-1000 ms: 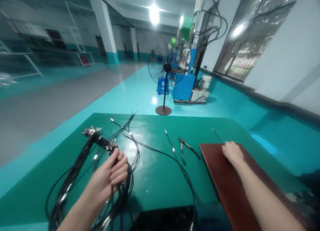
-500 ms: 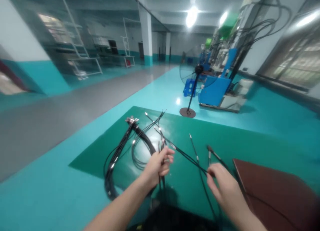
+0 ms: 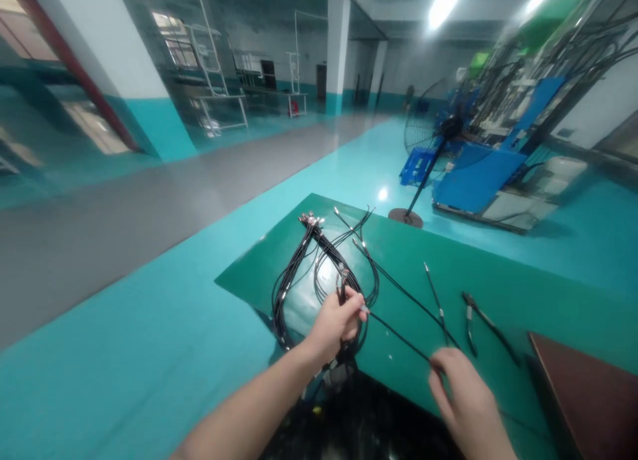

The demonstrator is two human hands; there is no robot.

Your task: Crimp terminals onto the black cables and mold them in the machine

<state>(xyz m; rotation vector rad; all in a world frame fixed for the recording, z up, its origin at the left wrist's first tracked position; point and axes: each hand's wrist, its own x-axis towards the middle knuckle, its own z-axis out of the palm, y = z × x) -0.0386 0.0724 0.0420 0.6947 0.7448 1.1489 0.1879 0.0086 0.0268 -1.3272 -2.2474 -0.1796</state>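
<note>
My left hand (image 3: 341,319) is closed around several black cables, whose connector ends stick up above the fist. Its thumb and forefinger pinch the light-coloured end of one black cable (image 3: 399,335), which runs taut to the right. My right hand (image 3: 461,387) is closed on that cable farther along, its fingertips partly hidden. Behind my left hand lies a looped bundle of black cables (image 3: 288,274) with metal ends gathered at the top. Loose cables (image 3: 406,291) cross the green table (image 3: 389,247), and a short one (image 3: 432,287) lies above my right hand.
Pliers (image 3: 491,324) with dark handles lie right of the cables, beside a brown board (image 3: 583,393). Beyond the table stand a pedestal fan (image 3: 426,174) and a blue machine (image 3: 478,177). A pillar (image 3: 144,81) rises at the left.
The view has swung left, so the scene sits farther right. My left hand now pinches one cable's end, and that cable stretches between both hands. The pliers show more fully.
</note>
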